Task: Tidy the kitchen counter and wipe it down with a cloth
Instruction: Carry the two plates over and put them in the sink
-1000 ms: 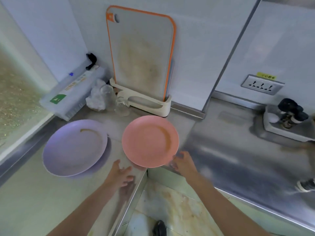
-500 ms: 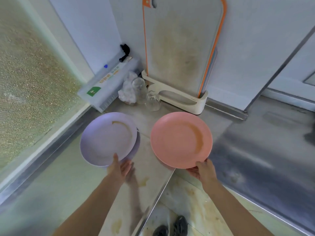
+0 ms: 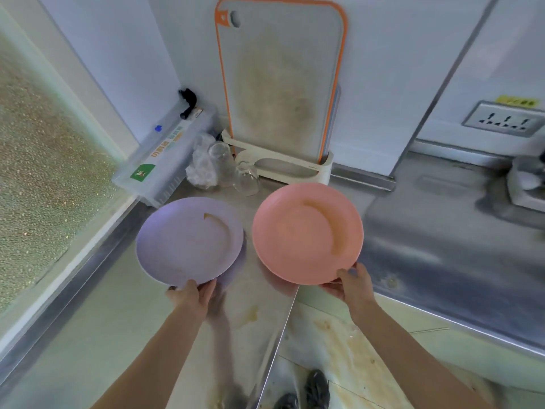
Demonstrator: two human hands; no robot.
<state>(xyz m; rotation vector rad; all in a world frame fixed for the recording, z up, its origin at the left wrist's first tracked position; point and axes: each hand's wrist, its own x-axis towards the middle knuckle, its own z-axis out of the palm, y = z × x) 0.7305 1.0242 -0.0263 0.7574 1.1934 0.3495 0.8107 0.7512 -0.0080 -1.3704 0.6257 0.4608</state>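
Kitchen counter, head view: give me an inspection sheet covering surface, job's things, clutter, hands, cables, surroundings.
Surface: steel counter, yellowish stain near the front edge.
Job's things: purple plate and pink plate, both with residue; no cloth seen.
Clutter: clear box, crumpled plastic, two glasses, cutting board upright in its stand.
Hands: left hand grips the purple plate's near rim; right hand grips the pink plate's.
Cables: nothing seen.
Surroundings: wall socket, frosted window, floor and shoes below.
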